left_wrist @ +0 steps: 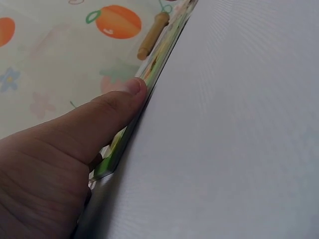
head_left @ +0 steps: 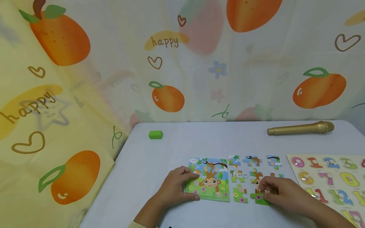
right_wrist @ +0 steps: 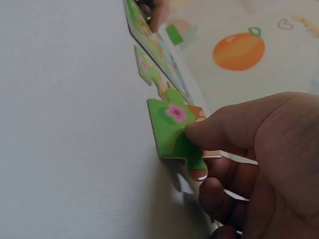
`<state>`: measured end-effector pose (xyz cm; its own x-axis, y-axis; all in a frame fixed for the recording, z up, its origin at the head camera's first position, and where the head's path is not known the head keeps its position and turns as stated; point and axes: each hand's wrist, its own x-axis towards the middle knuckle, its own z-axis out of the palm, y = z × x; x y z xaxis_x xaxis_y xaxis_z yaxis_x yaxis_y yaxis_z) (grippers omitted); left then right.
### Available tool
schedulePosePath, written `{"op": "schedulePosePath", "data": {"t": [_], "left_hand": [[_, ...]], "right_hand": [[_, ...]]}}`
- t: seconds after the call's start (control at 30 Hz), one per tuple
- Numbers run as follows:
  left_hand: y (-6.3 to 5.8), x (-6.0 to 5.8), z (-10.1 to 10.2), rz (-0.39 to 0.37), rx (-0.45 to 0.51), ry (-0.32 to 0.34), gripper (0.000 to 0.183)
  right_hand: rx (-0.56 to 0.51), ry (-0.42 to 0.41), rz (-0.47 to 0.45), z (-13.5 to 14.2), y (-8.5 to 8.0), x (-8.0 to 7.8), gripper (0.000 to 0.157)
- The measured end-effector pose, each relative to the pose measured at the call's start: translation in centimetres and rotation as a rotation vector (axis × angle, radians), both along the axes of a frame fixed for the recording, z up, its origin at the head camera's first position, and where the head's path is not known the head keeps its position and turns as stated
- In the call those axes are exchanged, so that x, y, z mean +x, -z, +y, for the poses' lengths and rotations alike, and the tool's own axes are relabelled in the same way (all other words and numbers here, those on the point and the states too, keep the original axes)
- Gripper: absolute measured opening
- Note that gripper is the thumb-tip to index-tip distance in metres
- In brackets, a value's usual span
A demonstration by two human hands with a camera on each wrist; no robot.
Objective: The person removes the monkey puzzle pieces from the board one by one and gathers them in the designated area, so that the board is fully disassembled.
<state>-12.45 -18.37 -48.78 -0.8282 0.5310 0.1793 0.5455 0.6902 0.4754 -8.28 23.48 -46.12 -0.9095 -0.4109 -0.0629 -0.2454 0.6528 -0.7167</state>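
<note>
My left hand point(head_left: 175, 186) rests at the left side of a square monkey picture puzzle board point(head_left: 211, 180), its index finger and thumb extended over the board's left part. In the left wrist view the thumb point(left_wrist: 117, 107) lies along the board's near edge. My right hand point(head_left: 285, 193) pinches a green jigsaw piece with a pink flower point(right_wrist: 172, 124) between thumb and fingers, tilted over its shadow. Loose pieces lie in rows right of the board, among them a house piece point(head_left: 237, 176) and a flowered green piece point(head_left: 240, 195). The right hand partly covers others.
A cream number board with knobbed pieces point(head_left: 328, 167) lies at the right. Toward the back of the white table point(head_left: 128, 177) are a gold toy microphone point(head_left: 300, 128) and a green block point(head_left: 155, 135). A fruit-patterned cloth point(head_left: 114, 95) hangs behind and to the left.
</note>
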Motion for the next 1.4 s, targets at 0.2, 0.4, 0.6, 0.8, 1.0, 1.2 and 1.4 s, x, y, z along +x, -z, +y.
{"op": "schedulePosePath", "data": {"t": [0.2, 0.4, 0.6, 0.8, 1.0, 1.2, 1.4], "left_hand": [[-0.2, -0.1, 0.2, -0.013, -0.018, -0.01, 0.07], [-0.1, 0.0, 0.1, -0.022, -0.018, -0.013, 0.071], [0.1, 0.0, 0.0, -0.01, -0.012, -0.009, 0.071], [0.3, 0.0, -0.1, 0.008, -0.012, 0.003, 0.07], [0.2, 0.3, 0.0, 0.012, 0.01, -0.007, 0.066], [0.0, 0.5, 0.7, 0.024, 0.021, -0.016, 0.06], [-0.3, 0.9, 2.0, 0.044, 0.015, -0.003, 0.056]], "right_hand": [[0.001, -0.021, 0.122, 0.0, 0.6, 0.1, 0.018], [0.087, 0.011, 0.178, -0.1, 0.8, 0.3, 0.021], [0.194, 0.056, 0.252, -0.3, 1.1, 0.6, 0.031], [0.204, 0.101, 0.263, -0.4, 1.1, 0.6, 0.032], [0.094, 0.091, 0.257, -0.4, 0.7, 0.4, 0.026], [0.003, 0.028, 0.281, -0.8, 0.0, -0.7, 0.022], [-0.064, -0.006, 0.2, -2.4, -0.7, -1.5, 0.017]]}}
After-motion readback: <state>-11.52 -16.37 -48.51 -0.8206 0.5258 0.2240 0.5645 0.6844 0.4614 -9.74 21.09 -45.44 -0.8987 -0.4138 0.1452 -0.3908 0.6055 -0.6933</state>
